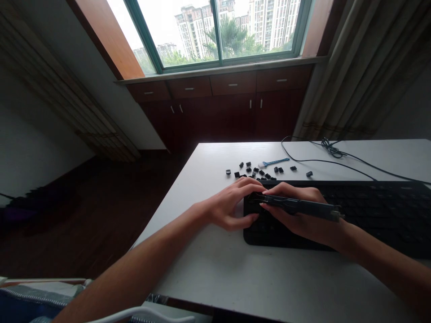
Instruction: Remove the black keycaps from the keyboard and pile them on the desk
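Observation:
A black keyboard (363, 202) lies on the white table, its left end under both hands. My right hand (303, 224) is closed around a dark keycap puller (303, 207), whose thin wire tip points left at the keys near the keyboard's left end. Whether the wires grip a key is too dark to tell. My left hand (232, 204) rests at that same left end, fingers and thumb spread apart around the puller's tip and touching the keyboard. Several loose black keycaps (248, 169) are scattered behind the keyboard, partly hidden by my left fingers.
Beyond the keycaps lies a small blue brush (274, 162) with pale bristles. A black cable (332, 148) runs across the back right of the white table (208, 264). A white rail (144, 314) is at the near left edge. Dark red cabinets (218, 112) stand under the window.

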{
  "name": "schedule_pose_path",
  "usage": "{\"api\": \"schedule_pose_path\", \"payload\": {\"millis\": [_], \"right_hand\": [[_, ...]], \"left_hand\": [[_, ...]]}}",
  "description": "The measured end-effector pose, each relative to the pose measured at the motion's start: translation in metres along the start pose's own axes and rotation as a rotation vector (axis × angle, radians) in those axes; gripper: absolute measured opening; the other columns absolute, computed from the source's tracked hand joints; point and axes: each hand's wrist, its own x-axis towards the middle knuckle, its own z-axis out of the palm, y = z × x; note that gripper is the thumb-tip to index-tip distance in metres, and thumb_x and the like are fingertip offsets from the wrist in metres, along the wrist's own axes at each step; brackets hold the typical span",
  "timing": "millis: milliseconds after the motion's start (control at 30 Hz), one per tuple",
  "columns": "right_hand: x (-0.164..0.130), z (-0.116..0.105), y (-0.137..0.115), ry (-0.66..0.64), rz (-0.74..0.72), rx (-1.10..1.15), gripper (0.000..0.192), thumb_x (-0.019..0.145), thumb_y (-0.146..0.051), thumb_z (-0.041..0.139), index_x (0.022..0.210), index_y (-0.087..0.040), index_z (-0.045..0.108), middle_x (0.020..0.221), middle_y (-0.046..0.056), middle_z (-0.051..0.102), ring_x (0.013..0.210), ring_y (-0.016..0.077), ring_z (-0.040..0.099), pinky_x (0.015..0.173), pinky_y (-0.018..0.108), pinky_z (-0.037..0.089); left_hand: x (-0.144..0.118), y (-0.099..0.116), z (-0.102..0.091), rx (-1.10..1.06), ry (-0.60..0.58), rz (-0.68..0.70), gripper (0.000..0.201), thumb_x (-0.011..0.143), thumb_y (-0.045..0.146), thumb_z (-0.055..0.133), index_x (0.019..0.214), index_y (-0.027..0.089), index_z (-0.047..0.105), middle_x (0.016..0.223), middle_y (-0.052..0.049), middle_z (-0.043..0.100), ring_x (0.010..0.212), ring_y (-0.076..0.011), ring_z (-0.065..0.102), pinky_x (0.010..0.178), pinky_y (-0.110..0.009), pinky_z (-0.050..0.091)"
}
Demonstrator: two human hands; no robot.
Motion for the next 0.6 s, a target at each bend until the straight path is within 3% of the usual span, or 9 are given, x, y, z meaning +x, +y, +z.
{"api": "schedule_pose_path", "payload": {"millis": [333,500,600], "right_hand": [[0.0038,-0.0016,0.0008,-0.026,0.058,-0.021,0.016,0.089,-0.034,0.067,0.103,-0.025,0.066,0.067,-0.005,0.065,0.051,0.0083,0.054,0.052,0.021,0.044],[0.0092,-0.0046,0.0062,-0.087,0.12,0.028,0.021,0.09,-0.04,0.065,0.105,-0.025,0.067,0.084,-0.001,0.072,0.071,0.0143,0.065,0.064,0.025,0.052],[0.0083,-0.0066,0.0073,-0.105,0.099,0.003,0.023,0.091,-0.041,0.065,0.107,-0.025,0.068,0.078,-0.002,0.072,0.063,0.0133,0.064,0.061,0.025,0.051]], "left_hand": [[0.0005,0.002,-0.0029,-0.009,-0.023,-0.013,0.058,0.082,0.029,0.063,0.136,0.017,0.048,0.129,-0.017,0.053,0.12,-0.0301,0.052,0.105,-0.048,0.047],[-0.0001,0.0012,-0.0034,-0.019,-0.028,-0.013,0.057,0.084,0.032,0.06,0.138,0.019,0.045,0.131,-0.016,0.052,0.117,-0.0313,0.053,0.102,-0.051,0.048],[0.001,0.0016,-0.0035,-0.009,-0.028,-0.01,0.055,0.084,0.031,0.06,0.136,0.019,0.047,0.13,-0.016,0.053,0.117,-0.0307,0.053,0.102,-0.05,0.048]]}}
